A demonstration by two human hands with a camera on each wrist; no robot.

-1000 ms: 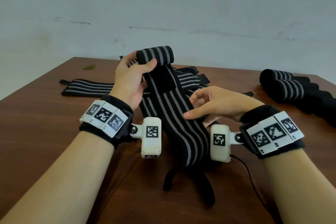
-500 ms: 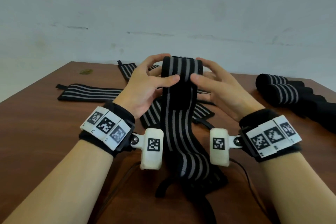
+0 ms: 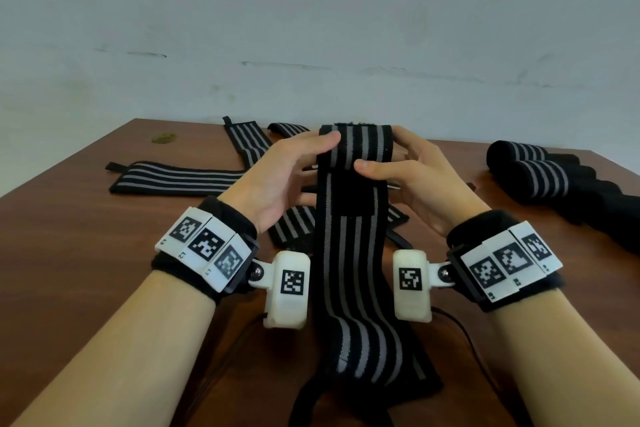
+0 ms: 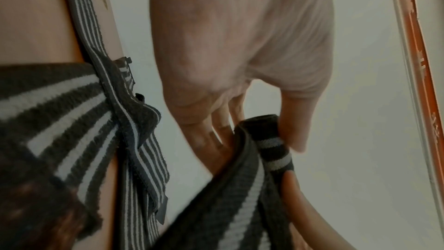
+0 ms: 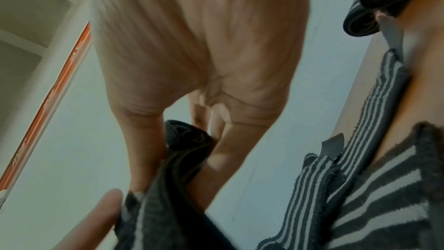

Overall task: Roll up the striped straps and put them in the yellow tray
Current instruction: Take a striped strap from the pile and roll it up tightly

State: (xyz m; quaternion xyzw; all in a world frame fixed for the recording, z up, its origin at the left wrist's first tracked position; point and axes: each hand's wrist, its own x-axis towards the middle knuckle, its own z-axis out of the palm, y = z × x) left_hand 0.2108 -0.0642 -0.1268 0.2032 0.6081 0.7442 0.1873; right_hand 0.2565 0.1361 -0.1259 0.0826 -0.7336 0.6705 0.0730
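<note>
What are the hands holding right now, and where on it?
Both the left hand and right hand grip the black grey-striped fabric strap at its rolled top end, one on each side of the roll.

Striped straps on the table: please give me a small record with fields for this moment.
held strap: striped strap, its top end rolled, the rest hanging to the table
left hand: grips the roll's left side
right hand: grips the roll's right side
flat straps: lying behind the hands
rolled straps: far right
yellow tray: not in view
</note>
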